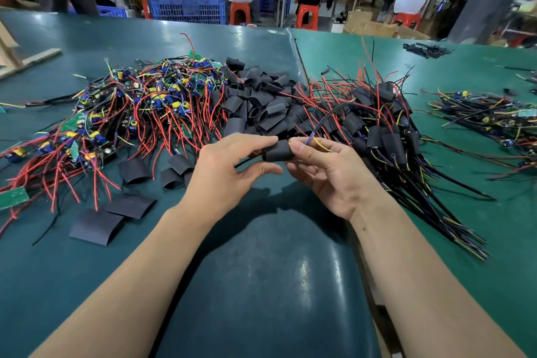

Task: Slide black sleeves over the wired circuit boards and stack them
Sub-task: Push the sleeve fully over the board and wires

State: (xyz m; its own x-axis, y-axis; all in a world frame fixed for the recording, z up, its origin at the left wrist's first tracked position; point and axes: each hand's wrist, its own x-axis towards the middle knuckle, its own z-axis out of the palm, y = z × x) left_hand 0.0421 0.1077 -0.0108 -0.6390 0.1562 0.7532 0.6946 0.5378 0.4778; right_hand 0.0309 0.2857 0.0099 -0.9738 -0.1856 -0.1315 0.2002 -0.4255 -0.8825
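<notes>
sleeve [278,150] of black tubing sits between both hands above the near middle of the green table [87,256], with a wired circuit board mostly hidden inside it; blue and yellow wires [315,141] come out on its right end and a black wire on its left. the left hand [229,170] pinches the sleeve from the left with thumb and fingers, and the right hand [325,171] pinches its right end where the wires leave. i judge this one piece is almost fully covered and only needs to be laid down.

just to the right, toward the right edge, lies the stack of finished boards [386,136], already sleeved, with their wires fanned out toward the near edge. behind the hands is a heap of empty sleeves [261,102], and some loose ones [133,170] lie flat near the left. toward the far left the big pile of bare boards [139,107] is clearly larger than the finished stack, so much work seems left, perhaps more than half.
</notes>
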